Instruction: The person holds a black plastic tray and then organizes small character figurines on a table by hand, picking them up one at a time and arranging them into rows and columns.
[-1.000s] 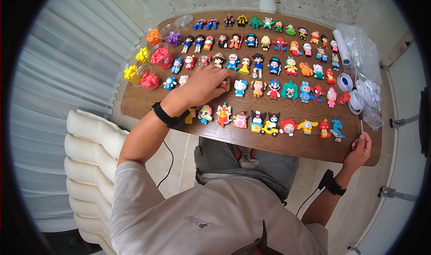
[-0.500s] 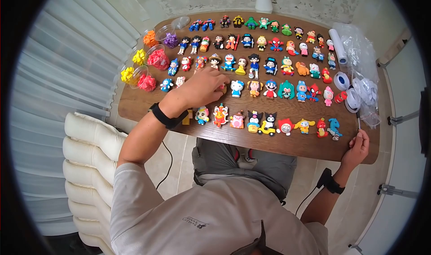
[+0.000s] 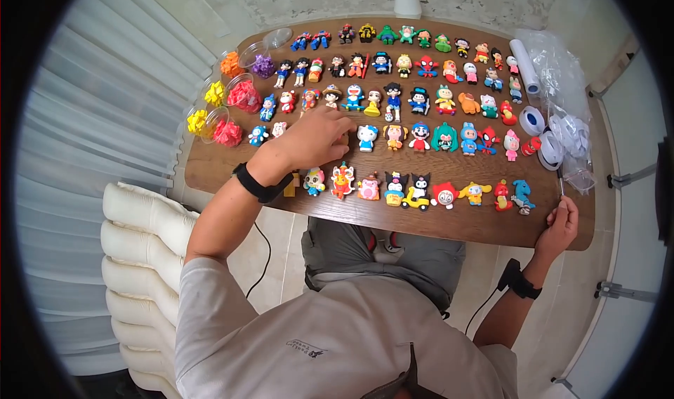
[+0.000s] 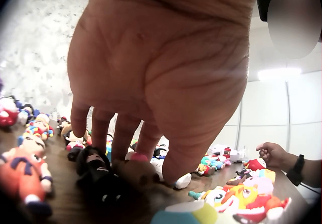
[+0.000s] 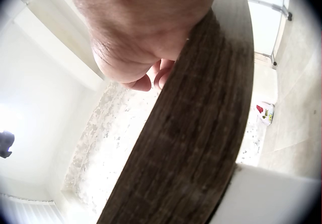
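Observation:
In the head view my left hand (image 3: 312, 140) reaches over the left part of the table, palm down, at the end of a row of small toy figures. Beneath it, in the left wrist view, the fingers and thumb close around a brown toy figure (image 4: 135, 173) with a pink top. A black-clad figure (image 4: 98, 176) lies beside it. A Hello Kitty figure (image 3: 367, 138) lies just right of the hand. At the table's right edge my right hand (image 3: 559, 225) has curled fingers, gripping the end of a slender pen-like tool (image 3: 560, 182).
Several rows of toy figures cover the wooden table (image 3: 435, 171). Clear tubs with red pieces (image 3: 243, 95) and other colours stand at the left. Tape rolls (image 3: 550, 150), a white paper roll (image 3: 525, 67) and plastic wrap (image 3: 558, 62) lie at the right.
The head view has shifted slightly. The left hand stays over the same spot, and the brown figure glimpsed at its fingers before is now hidden there. The right hand keeps its place.

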{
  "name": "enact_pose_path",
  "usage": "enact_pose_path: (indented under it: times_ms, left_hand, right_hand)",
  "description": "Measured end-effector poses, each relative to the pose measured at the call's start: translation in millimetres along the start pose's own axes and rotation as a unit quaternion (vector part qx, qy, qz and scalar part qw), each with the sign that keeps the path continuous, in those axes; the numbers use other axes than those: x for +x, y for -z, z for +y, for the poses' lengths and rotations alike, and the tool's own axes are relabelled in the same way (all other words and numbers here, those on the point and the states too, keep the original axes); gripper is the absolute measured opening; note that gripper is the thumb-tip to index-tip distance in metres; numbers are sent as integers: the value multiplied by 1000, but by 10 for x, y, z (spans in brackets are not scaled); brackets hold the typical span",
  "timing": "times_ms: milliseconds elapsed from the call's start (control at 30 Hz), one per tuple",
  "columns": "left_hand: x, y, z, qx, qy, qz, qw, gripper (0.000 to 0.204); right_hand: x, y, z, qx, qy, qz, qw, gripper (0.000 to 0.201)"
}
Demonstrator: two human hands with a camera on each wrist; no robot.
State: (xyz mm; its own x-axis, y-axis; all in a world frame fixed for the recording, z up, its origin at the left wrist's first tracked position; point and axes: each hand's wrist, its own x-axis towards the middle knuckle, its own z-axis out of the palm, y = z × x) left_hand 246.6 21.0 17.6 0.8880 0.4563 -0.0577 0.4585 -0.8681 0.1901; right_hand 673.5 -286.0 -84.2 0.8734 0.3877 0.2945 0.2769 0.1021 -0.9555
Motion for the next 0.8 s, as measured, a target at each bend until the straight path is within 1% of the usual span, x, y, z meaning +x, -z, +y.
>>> enact_pose_path:
  times_ms: [100, 200, 233, 367, 500, 633, 733, 767, 800]
  left_hand:
    - [14, 31, 32, -3, -20, 14, 1000, 39]
    - [28, 54, 49, -21, -15, 24, 999, 39]
    - [49, 108, 106, -27, -6, 11, 1000, 39]
    - [165, 143, 227, 0, -39, 36, 999, 38]
    - [429, 249, 513, 33, -77, 16, 996, 40]
    - [786, 168, 737, 33, -128, 23, 991, 43]
    - [1014, 46, 911, 40, -124, 4, 991, 47]
    - [1078, 31, 987, 54, -119, -6, 991, 53]
    - [1134, -3, 1030, 64, -116, -3, 991, 54]
  right_hand:
    - [9, 16, 21, 7, -1, 1, 1000, 17]
    - [-1, 8, 12, 11, 5, -1, 1000, 17]
    - [3, 8, 14, 12, 4, 0, 1000, 17]
    - [-4, 4, -14, 16, 0, -1, 1000, 17]
    - [-12, -4, -42, 14, -3, -2, 1000, 17]
    - [-16, -4, -49, 20, -4, 0, 1000, 17]
    - [-17, 5, -43, 30, 1, -2, 1000, 17]
    - [-15, 5, -45, 34, 2, -3, 999, 17]
    - [-16, 5, -46, 37, 3, -3, 999, 17]
